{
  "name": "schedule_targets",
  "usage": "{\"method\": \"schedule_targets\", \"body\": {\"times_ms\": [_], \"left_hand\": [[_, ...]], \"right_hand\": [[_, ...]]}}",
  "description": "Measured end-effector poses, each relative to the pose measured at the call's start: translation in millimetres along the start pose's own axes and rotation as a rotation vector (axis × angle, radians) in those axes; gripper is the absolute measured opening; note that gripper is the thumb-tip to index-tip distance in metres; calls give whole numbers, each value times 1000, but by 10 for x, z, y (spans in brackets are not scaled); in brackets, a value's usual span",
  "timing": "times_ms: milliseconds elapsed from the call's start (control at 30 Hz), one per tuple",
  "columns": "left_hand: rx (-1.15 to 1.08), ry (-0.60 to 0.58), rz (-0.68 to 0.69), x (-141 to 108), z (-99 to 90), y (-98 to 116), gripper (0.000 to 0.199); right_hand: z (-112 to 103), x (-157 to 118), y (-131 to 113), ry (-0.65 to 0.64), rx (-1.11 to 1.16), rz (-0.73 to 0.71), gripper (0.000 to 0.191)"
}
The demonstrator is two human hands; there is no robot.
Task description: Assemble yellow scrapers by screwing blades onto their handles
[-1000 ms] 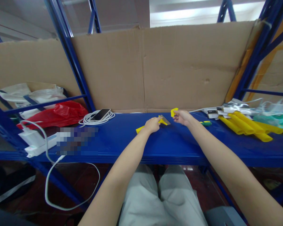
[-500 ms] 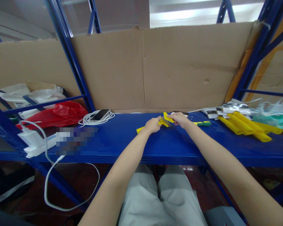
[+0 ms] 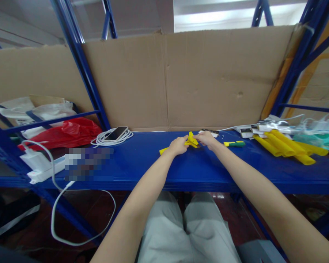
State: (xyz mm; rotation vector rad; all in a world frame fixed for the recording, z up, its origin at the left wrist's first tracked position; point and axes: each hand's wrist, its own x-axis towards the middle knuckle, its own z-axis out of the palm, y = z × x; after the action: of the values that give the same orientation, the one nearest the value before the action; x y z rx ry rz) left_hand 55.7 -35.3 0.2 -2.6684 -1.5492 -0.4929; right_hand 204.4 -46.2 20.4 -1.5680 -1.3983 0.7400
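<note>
My left hand (image 3: 178,145) is closed around a yellow-handled tool (image 3: 163,151), whose end sticks out to the left below the fist. At the tool's right end, between my hands, a yellow angled piece (image 3: 191,138) sits against the head. My right hand (image 3: 206,139) pinches the right side of this piece, with its fingertips partly hidden. A green and yellow screwdriver (image 3: 234,144) lies on the blue shelf (image 3: 142,164), right of my right hand. Behind that hand is a small black and white packet (image 3: 209,132).
Several yellow rolled tubes (image 3: 286,144) and small white boxes (image 3: 246,132) lie at the right. Coiled white cable (image 3: 98,139) with a phone (image 3: 116,133), a red bag (image 3: 71,132) and a power strip (image 3: 48,173) are at the left. Cardboard (image 3: 208,80) stands behind.
My right hand has moved slightly left, bringing the yellow piece against the tool's head. The thin blade visible between them before is now mostly covered. My left hand has barely moved.
</note>
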Motion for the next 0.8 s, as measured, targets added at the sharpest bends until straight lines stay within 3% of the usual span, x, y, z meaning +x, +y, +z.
{"method": "schedule_targets", "body": {"times_ms": [467, 800], "left_hand": [[-13, 16, 8, -15, -15, 25, 59], [-45, 43, 2, -23, -27, 35, 59]], "right_hand": [[-6, -33, -10, 22, -59, -16, 24], [38, 173, 165, 104, -177, -183, 19]]}}
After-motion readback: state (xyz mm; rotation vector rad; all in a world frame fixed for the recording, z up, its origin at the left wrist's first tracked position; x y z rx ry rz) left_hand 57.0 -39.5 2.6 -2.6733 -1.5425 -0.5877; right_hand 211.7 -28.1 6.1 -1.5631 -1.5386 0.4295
